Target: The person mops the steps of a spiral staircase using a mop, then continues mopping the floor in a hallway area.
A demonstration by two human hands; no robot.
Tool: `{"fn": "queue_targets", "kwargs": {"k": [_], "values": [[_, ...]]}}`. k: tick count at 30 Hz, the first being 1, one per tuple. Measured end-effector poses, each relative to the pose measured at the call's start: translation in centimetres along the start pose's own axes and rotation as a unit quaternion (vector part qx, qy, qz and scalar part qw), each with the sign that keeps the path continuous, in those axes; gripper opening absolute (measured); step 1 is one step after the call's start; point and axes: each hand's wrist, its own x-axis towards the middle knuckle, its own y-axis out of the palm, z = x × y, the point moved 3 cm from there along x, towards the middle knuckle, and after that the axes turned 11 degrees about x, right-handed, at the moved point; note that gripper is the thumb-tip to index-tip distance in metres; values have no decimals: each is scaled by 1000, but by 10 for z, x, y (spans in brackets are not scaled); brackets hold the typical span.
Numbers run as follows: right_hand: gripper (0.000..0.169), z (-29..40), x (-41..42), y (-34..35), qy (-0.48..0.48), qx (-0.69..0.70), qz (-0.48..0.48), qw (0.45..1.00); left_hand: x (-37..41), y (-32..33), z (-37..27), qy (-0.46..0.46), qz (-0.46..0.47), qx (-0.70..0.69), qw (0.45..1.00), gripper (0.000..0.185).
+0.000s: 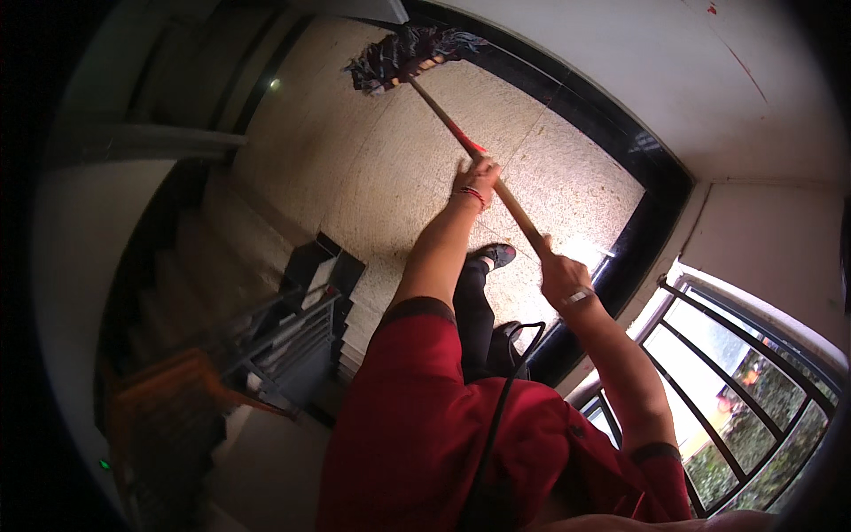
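A mop with a long wooden handle [520,209] slants across the view in both hands. My left hand [477,178], with a red cord bracelet at the wrist, grips the handle around its middle, just below a red stretch. Nearer its upper end my right hand [564,276] is closed on the wood, a metal band on that wrist. The dark, multicoloured cloth-strip mop head [412,56] lies spread on the speckled landing floor [399,166], against the black border by the wall at the top.
Stairs [206,246] run down the left side, beside a metal railing [286,339] and an orange handrail [166,372]. A barred window [731,372] is at the lower right. Black skirting [655,176] edges the landing. My dark shoe [495,255] stands on the floor.
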Motion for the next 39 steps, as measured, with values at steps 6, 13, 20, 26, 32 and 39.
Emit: {"fn": "queue_targets", "kwargs": {"k": [6, 13, 20, 26, 32, 39], "values": [[60, -47, -226, 9, 45, -118, 55, 990, -101, 57, -138, 198, 110, 27, 974, 18], [57, -55, -462, -63, 241, -61, 178, 952, -249, 28, -342, 500, 409, -112, 756, 44], [71, -61, -439, -75, 172, -39, 149, 973, -257, 72, -358, 451, 373, -150, 797, 42], [68, -7, -294, -43, 217, 165, 132, 953, -212, 39, -170, 321, 213, -101, 917, 12], [47, 105, -80, 8, 158, 461, 226, 843, -163, 25, 69, -168, -142, -60, 974, 35], [46, 141, 48, 80, 91, 361, 189, 909, -174, -29, 99, -265, -85, -42, 960, 54]]}}
